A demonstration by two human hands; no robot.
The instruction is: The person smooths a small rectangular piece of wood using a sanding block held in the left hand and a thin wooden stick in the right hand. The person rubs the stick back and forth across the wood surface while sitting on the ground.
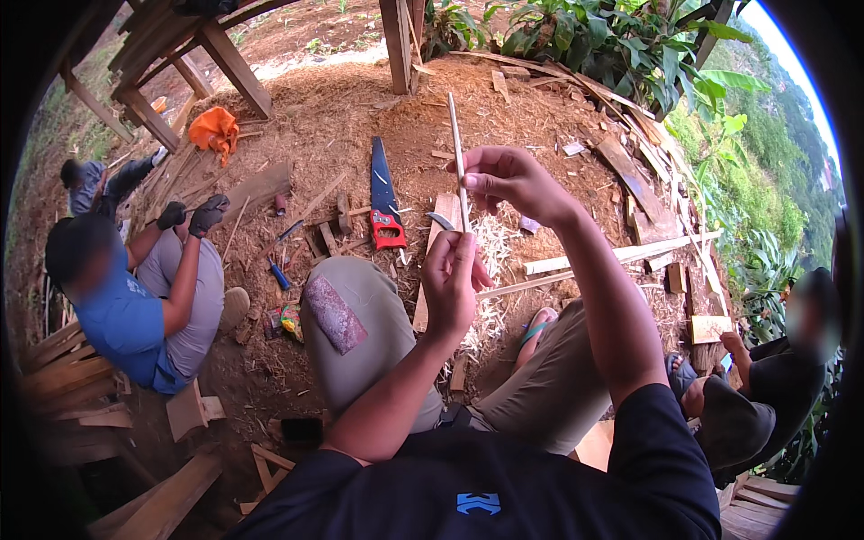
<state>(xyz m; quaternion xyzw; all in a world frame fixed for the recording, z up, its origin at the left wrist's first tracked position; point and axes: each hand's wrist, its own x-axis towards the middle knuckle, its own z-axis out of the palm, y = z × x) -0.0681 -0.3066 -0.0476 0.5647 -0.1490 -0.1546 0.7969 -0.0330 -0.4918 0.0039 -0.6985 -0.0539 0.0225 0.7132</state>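
I hold a thin pale wooden stick [456, 130] nearly upright in front of me. My left hand [453, 281] pinches its lower end, fingers closed. Higher up, my right hand [511, 183] has the stick between thumb and fingers. A worn reddish-brown sheet, like sandpaper [335, 313], lies on my left thigh. Beyond my knees a handsaw [382, 180] with a dark blue blade and red handle rests on the ground. Just left of the stick a curved metal blade [440, 220] lies by a flat board [441, 236]. Pale wood shavings [493, 270] are heaped under my hands.
At left a person in blue [126, 297] with dark gloves holds a board [261, 184]; another sits behind. At right a person in dark clothes [765, 387] touches a wood block [711, 328]. Long strips [621, 255], a blue-handled tool [280, 275] and an orange cloth [214, 130] lie around.
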